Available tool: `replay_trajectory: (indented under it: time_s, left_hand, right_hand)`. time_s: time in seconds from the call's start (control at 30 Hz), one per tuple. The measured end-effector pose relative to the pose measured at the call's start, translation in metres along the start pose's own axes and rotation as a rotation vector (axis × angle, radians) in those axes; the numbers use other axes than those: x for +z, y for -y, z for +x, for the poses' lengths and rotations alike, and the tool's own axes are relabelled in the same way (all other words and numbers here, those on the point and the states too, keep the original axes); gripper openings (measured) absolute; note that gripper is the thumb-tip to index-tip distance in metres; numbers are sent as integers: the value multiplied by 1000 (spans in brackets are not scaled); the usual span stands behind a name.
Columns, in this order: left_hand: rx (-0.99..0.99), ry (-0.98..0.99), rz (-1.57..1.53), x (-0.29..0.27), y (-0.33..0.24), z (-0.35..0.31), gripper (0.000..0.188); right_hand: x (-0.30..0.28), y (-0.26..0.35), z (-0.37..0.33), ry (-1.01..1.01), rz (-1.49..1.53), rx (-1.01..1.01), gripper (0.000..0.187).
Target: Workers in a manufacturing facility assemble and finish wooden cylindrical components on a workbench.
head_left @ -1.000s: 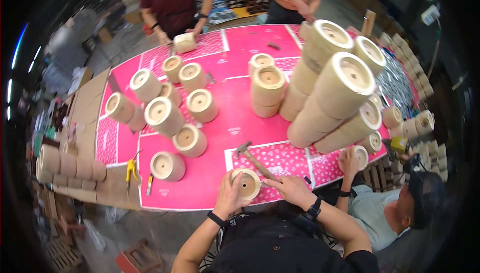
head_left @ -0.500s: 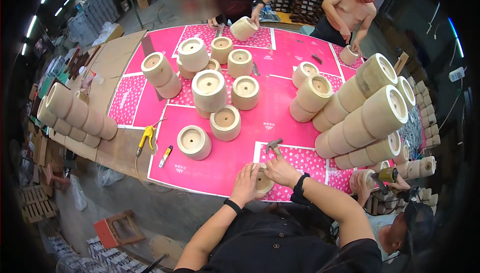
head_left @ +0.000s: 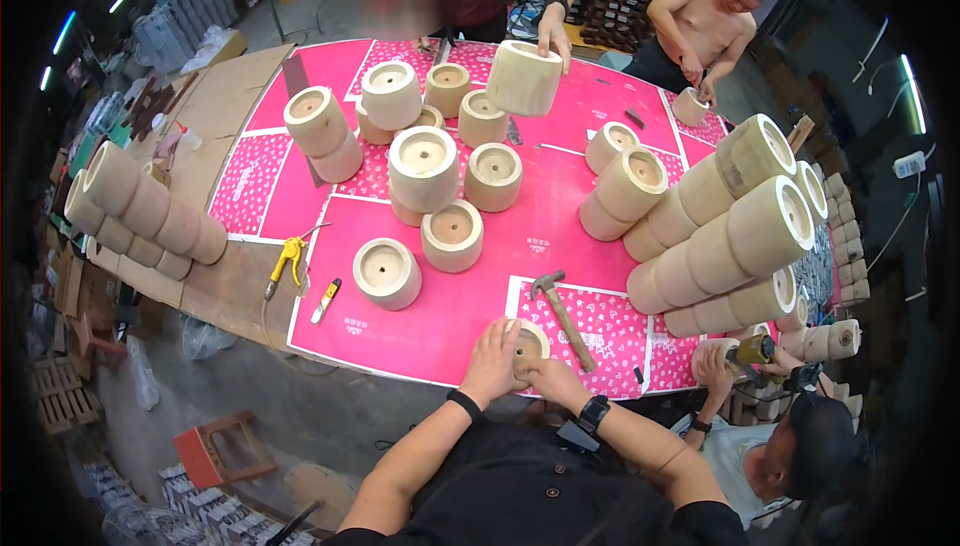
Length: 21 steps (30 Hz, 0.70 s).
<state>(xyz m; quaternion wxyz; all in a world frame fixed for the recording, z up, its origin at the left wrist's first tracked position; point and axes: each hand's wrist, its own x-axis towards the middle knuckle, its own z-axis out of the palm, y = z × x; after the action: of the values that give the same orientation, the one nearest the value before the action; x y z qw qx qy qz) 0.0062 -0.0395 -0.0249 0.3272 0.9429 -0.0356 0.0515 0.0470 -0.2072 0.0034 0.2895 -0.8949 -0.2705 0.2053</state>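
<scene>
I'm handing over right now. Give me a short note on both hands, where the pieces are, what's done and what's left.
Left hand: wrapped on the left side of the small wooden pot at the near table edge.
Right hand: on the same pot's near side.
Hammer: lying free on the pink sheet, just right of the pot, untouched.
Done: cannot tell what has been worked on this pot; many similar pots stand or lie stacked farther back.
Left: the hammer is not yet picked up.
</scene>
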Motion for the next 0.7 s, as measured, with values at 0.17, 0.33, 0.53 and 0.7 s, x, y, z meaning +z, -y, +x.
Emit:
replay_trajectory:
  time_s: [0.17,0.33,0.53,0.7]
  left_hand:
    - [40,-49,-44,-8,-3,-1,118]
    - [27,-35,-36,-9,-4,1,117]
    - [62,-118,24,4,8,-6,112]
    - [43,-112,-34,-5,-3,-4,110]
  right_hand:
    - [-68,9,35,-129,-624,-562,26]
    - [-51,-4,38,47,-796,-573,16]
    - [-3,16,25,210,-373,-79,19]
    - [-13,-10,35,-32,-445,-145,18]
